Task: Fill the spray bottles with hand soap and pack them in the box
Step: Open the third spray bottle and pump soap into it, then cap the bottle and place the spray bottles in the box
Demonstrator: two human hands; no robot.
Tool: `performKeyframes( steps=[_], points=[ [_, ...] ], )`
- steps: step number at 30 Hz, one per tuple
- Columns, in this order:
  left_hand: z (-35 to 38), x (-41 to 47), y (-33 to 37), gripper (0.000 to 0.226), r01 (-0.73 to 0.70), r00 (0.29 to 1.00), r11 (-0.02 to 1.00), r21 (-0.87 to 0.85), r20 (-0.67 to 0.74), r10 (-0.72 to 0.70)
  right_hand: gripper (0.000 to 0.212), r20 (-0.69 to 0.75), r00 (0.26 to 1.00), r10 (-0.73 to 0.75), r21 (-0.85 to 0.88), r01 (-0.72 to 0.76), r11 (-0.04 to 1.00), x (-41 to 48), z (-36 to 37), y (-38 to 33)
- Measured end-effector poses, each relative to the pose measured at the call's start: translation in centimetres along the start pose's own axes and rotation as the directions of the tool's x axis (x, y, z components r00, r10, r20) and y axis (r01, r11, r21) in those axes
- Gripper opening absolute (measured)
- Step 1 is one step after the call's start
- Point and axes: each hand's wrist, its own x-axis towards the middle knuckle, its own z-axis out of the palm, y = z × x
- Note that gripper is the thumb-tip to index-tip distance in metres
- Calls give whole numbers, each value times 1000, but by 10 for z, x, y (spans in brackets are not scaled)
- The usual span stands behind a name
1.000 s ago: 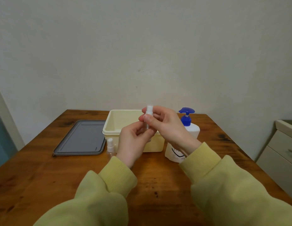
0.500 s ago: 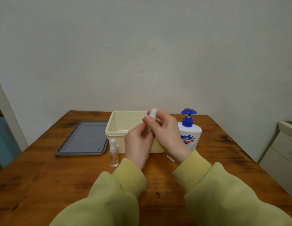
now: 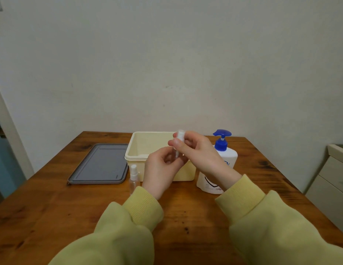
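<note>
One spray bottle (image 3: 180, 135), top in right hand (image 3: 202, 156), base in left hand (image 3: 159, 172).

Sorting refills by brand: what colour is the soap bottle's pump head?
The pump head is blue, seen in the head view.

Home room: wooden table (image 3: 52, 217), plain wall (image 3: 167, 54), cream drawer cabinet (image 3: 331, 185).

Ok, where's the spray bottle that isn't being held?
In the head view the free spray bottle stands on the table, left of centre, between the grey lid and the left hand, before the cream box.
</note>
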Motion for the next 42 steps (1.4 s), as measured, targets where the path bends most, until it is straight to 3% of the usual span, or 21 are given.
performKeyframes(
  steps=[8,15,21,28,31,35,42],
  points=[
    [-10,-4,1,14,51,998,991,-125,40,-46,21,-38,996,75,50,-73,996,-12,-12,6],
    [-12,-8,2,21,65,994,992,-110,93,-55,36,198,967,162,-7,-164,986,-20,-17,12],
    [-13,-11,3,20,74,990,990,-123,125,-59,39,205,972,117,7,-121,993,-19,-9,20],
    [-16,-9,5,16,58,984,992,-111,174,-38,22,220,972,89,-118,-64,991,-18,-9,25],
    [-18,-5,10,23,27,995,988,-152,102,-12,23,236,969,78,-99,-56,993,-18,-10,27],
    [-22,7,15,27,-64,998,998,-27,-29,63,21,250,965,76,-131,-43,990,-18,-11,31],
    [-28,24,27,12,-99,986,995,10,136,97,22,309,951,23,-174,33,984,-13,-14,36]
  ],
)
